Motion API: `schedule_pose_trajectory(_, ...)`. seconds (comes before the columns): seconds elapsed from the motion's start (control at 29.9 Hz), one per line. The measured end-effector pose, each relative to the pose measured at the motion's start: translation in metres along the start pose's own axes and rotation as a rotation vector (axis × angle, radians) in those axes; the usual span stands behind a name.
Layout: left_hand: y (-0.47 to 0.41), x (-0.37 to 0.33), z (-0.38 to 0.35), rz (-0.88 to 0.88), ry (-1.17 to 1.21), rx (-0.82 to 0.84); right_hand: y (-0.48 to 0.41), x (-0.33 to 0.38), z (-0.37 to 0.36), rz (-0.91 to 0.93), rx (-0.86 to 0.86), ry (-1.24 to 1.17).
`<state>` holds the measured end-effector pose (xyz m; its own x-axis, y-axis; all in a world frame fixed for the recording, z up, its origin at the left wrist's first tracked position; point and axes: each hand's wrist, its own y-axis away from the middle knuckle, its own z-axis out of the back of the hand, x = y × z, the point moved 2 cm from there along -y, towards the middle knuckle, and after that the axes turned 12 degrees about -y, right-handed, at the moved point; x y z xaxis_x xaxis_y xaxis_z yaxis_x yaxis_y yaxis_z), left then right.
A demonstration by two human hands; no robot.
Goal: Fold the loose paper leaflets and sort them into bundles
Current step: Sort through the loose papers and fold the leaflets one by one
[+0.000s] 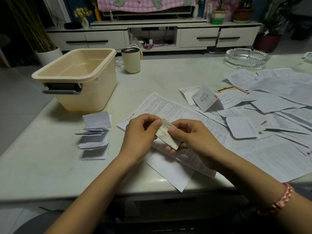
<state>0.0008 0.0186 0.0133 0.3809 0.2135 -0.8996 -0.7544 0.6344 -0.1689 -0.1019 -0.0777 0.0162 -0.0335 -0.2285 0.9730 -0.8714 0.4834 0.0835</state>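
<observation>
While both hands hover just above the near part of the table (50, 157), a small folded leaflet (166, 135) sits between them, slanting from far left to near right with its printed face up. The left hand (137, 134) is curled, and its thumb and forefinger pinch the leaflet's far corner. The right hand (194, 141) is curled too. Its thumb presses down on the leaflet's right edge while the other fingers tuck underneath. A few fingertips peek out below the near end of the paper, and from where I stand I cannot tell which hand they belong to. A pink braided bracelet (285, 198) circles the right wrist.

Directly beneath the hands lies a large unfolded printed sheet (168, 107), running from the far left toward the near right, with a blank white sheet (168, 171) poking out from under it over the table's near edge. To the left of the hands, well apart from them, a small heap of folded leaflets (94, 135) rests on the tabletop, the folds springing slightly open. To the right and farther back, loose leaflets (270, 107) spread in an overlapping pile, with a little grey booklet (205, 98) standing tent-like at its left edge.

Farther left stands a beige plastic tub (76, 78), a pale tumbler (130, 60) just beyond its right corner. A glass ashtray (246, 58) sits at the far right.
</observation>
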Motion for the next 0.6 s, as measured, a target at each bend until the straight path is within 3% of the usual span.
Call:
schedule_pose_trajectory(0.2, 0.002, -0.003, 0.000, -0.023, -0.019, 0.075, -0.001, 0.001, 0.003, 0.042, 0.021, 0.111)
schedule_pose_trajectory(0.33, 0.003, -0.003, 0.001, -0.034, -0.066, -0.011, -0.003, 0.004, 0.002, 0.075, -0.048, 0.219)
schedule_pose_trajectory(0.6, 0.005, -0.004, 0.004, 0.022, 0.042, -0.115, -0.002, 0.002, -0.007, 0.128, -0.174, 0.087)
